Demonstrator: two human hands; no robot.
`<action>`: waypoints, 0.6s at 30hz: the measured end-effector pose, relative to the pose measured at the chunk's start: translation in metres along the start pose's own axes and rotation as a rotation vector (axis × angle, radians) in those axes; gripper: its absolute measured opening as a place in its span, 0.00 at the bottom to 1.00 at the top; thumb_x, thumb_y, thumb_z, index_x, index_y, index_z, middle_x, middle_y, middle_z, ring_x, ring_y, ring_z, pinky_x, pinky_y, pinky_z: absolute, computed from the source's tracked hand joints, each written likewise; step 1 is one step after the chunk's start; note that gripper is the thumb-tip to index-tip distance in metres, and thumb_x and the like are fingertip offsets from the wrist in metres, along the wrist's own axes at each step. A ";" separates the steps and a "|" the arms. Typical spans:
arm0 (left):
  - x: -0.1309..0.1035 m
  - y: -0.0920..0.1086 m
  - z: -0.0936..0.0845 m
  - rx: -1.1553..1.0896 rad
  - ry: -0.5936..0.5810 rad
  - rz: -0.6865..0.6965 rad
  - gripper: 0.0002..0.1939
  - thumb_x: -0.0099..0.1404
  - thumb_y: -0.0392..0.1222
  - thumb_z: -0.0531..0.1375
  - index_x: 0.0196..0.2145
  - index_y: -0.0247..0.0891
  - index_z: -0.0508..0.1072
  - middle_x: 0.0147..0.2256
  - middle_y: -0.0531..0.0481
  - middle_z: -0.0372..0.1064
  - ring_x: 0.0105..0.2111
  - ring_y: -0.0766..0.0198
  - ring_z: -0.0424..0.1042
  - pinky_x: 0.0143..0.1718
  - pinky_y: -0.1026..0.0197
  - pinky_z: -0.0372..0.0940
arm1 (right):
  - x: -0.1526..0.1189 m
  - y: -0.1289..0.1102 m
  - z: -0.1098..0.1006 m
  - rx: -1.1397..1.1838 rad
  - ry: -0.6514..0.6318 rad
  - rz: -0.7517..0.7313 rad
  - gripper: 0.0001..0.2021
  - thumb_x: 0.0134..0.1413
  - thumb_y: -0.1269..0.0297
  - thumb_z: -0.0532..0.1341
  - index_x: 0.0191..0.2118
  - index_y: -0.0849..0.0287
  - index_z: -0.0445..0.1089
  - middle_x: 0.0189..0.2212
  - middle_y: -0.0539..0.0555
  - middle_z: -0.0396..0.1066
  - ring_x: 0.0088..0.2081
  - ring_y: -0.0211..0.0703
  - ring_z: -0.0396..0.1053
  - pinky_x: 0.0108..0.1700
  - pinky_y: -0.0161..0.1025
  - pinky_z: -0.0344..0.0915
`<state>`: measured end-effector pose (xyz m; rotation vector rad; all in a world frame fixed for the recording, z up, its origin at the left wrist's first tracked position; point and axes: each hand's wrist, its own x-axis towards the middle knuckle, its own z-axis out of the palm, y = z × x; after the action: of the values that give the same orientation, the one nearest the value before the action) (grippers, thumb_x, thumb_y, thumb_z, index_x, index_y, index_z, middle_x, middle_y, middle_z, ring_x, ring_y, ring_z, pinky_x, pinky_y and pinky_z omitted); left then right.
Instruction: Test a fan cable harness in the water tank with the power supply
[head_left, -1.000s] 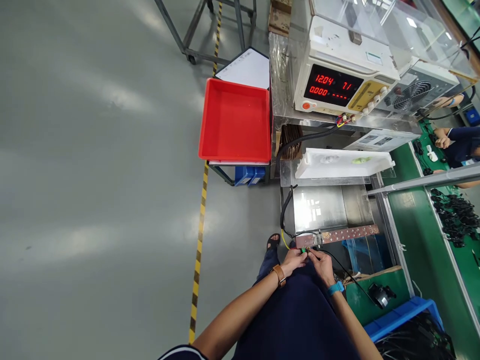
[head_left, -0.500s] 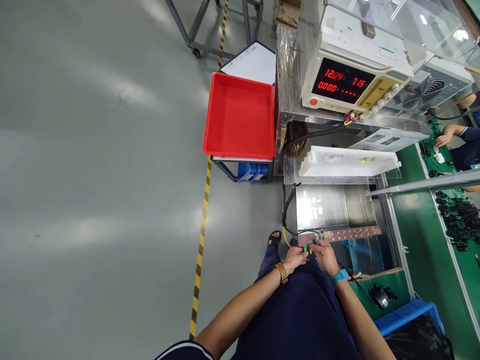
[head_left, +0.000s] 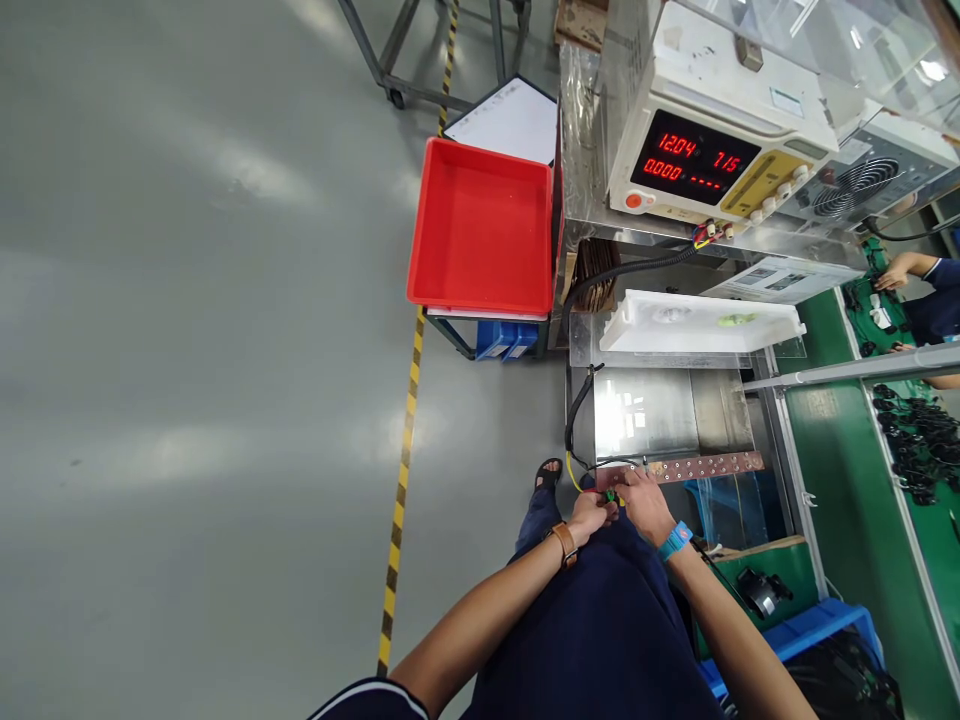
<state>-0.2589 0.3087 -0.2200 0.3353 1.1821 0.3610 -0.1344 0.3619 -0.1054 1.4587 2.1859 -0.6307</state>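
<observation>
**Both hands meeting at the end of a copper terminal strip**

The person is sitting at a bench and bringing both hands together low in the head view. The left hand (head_left: 589,512), with a brown strap on its wrist, is curling its fingers around a small green connector (head_left: 610,496), pinching it at the near end of the copper terminal strip (head_left: 697,467). The right hand (head_left: 643,505), wearing a blue wristband, is pressing its fingers down against the same end of the strip, right beside the green piece; the fingers are bent and bunched, but whether they are clamping anything is too small to tell. The two hands are touching or nearly touching at the fingertips.

The strip is lying along the front edge of a shiny metal plate (head_left: 660,415), with a row of small holes running its length. A black cable (head_left: 576,415) is looping down the plate's left side toward the hands, with a yellow wire just beside it.

Above the plate a white plastic tray (head_left: 697,322) is resting on a clear shelf, and higher still a power supply (head_left: 712,150) is showing red digits. A red bin (head_left: 484,228) is standing to the left on a cart. At the far right another person's arm (head_left: 911,268) is working over a green mat (head_left: 847,480).
</observation>
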 end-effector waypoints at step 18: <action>-0.001 0.000 -0.002 -0.048 -0.011 -0.013 0.18 0.53 0.50 0.73 0.31 0.34 0.74 0.32 0.43 0.78 0.38 0.53 0.79 0.41 0.55 0.71 | 0.012 -0.009 -0.001 -0.051 -0.013 -0.055 0.09 0.61 0.70 0.59 0.41 0.63 0.78 0.45 0.65 0.72 0.52 0.56 0.63 0.53 0.49 0.57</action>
<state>-0.2609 0.3082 -0.2204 0.2869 1.1625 0.3752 -0.1470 0.3679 -0.1106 1.3684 2.2223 -0.5968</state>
